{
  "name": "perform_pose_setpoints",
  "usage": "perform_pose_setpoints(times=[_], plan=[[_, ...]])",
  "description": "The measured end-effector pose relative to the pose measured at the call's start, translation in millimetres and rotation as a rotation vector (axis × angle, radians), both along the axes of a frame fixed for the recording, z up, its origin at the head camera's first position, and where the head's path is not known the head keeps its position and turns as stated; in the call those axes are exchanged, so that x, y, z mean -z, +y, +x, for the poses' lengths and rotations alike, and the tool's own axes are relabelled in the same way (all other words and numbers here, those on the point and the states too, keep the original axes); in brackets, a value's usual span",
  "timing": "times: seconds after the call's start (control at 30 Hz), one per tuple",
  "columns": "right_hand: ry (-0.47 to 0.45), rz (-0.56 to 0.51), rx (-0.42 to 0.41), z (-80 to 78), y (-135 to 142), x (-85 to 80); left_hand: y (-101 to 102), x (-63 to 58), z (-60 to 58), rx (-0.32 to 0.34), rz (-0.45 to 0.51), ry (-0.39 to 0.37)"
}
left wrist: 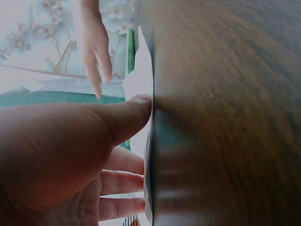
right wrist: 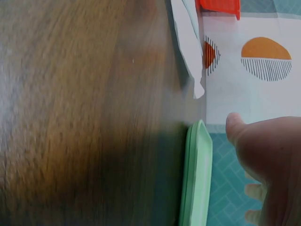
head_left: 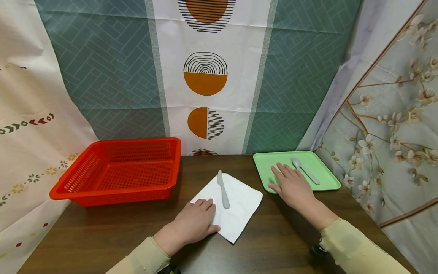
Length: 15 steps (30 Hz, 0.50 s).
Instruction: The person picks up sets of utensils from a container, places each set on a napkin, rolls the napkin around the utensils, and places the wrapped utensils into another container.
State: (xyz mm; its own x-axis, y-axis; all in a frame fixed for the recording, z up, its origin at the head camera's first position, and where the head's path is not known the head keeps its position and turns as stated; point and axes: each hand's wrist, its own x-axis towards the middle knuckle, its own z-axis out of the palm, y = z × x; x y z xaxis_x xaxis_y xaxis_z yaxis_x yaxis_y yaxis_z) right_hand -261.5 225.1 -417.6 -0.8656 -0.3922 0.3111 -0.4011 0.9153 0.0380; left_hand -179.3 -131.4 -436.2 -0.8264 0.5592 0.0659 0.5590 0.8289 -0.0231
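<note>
"Does the right hand (head_left: 292,186) touch the green tray (head_left: 268,163)?"
"No; the right wrist view shows it hovering, fingers extended. Only the head view shows the spoon (head_left: 308,174)."
"And the left hand (head_left: 195,220)?"
"Relaxed, touching the napkin (head_left: 239,205) under the knife (head_left: 223,190); red basket (head_left: 116,196) leftward. From above, its palm is hidden."

Over on the left, there sits the red plastic basket (head_left: 123,195), all slotted sides and mesh floor, on a dark brown wooden table (head_left: 102,232)! Right behind it hangs the backdrop (head_left: 239,76), teal herringbone panels flanking a white strip, with orange-and-black patterned circles stacked down the middle. And look to the flanks: a cream cloth (head_left: 27,152) with little motifs at left, a pale floral cloth (head_left: 393,125) at right!
</note>
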Motion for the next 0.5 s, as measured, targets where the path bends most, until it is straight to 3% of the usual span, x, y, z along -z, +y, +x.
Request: perform_pose_setpoints(times=[0.5], plan=[[0.067, 0.015, 0.033, -9.0, 21, 6.6, 0, -1.3, 0.0, -0.003, -0.008, -0.011]])
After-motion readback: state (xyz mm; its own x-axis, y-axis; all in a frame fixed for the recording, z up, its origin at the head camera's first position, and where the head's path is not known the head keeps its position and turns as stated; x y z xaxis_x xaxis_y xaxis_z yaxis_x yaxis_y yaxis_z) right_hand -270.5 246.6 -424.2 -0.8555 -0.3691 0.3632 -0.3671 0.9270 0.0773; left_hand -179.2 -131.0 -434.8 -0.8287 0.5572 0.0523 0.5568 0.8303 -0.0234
